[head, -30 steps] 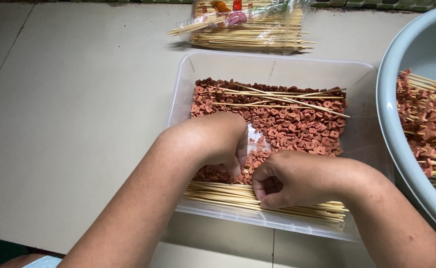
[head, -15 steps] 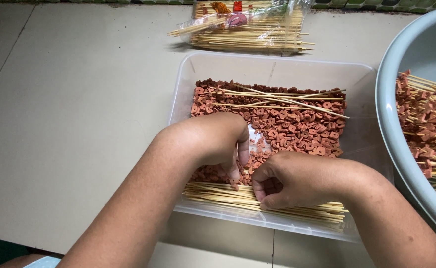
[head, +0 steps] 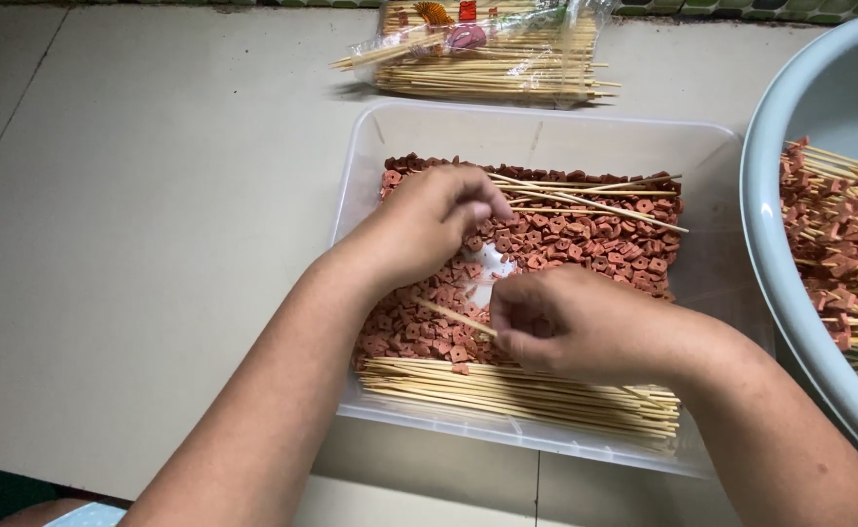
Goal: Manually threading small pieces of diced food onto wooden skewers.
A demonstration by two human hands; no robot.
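Observation:
A clear plastic tray [head: 546,132] holds a heap of small reddish-brown sausage pieces [head: 585,234] and a row of bamboo skewers [head: 517,395] along its near side. My right hand [head: 575,322] pinches one bare skewer [head: 453,316], whose tip points left over the pieces. My left hand [head: 439,220] reaches into the heap further back, fingertips closed on the sausage pieces. A few loose skewers [head: 585,195] lie across the far part of the heap.
A pale blue basin [head: 780,254] at the right holds several loaded skewers [head: 839,244]. A plastic bag of spare skewers [head: 488,54] lies behind the tray. The tray rests on a beige tiled surface [head: 156,224].
My left hand has moved away from my right hand toward the far side of the heap. The skewer in my right hand now shows bare between the hands.

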